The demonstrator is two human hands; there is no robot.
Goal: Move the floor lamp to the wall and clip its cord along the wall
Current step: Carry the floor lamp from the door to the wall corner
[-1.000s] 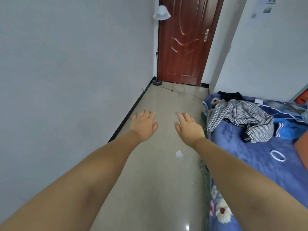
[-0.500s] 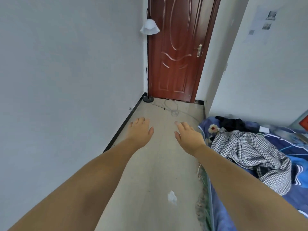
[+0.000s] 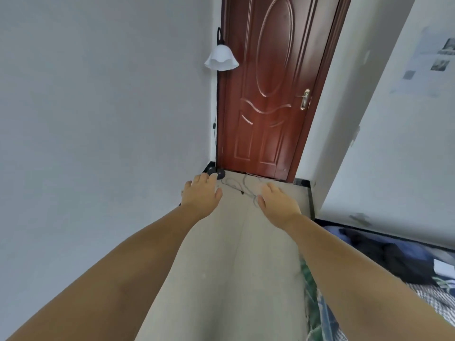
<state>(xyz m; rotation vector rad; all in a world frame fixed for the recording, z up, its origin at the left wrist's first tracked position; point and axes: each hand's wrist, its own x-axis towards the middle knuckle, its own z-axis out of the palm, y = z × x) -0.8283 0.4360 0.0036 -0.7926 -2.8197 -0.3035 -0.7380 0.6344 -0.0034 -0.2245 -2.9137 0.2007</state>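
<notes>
The floor lamp stands in the far corner where the left wall meets the door. Its white bell shade [image 3: 221, 59] hangs from a thin black pole [image 3: 216, 119], and its round black base [image 3: 216, 172] rests on the floor. The cord [image 3: 242, 185] lies in loose loops on the floor in front of the door. My left hand [image 3: 200, 196] and my right hand [image 3: 277, 205] are stretched out ahead, both with fingers apart and holding nothing. The left fingertips overlap the base in the picture; whether they touch it I cannot tell.
A dark red door [image 3: 270, 89] with a brass handle [image 3: 305, 99] closes off the end of the narrow beige floor [image 3: 234, 267]. The grey wall [image 3: 98, 119] runs along the left. A bed with dark clothes [image 3: 394, 257] lies at the right.
The view has tilted up and come nearer to the door and lamp. The bed and checked shirt have slid off to the lower right. Both hands stay open and outstretched.
</notes>
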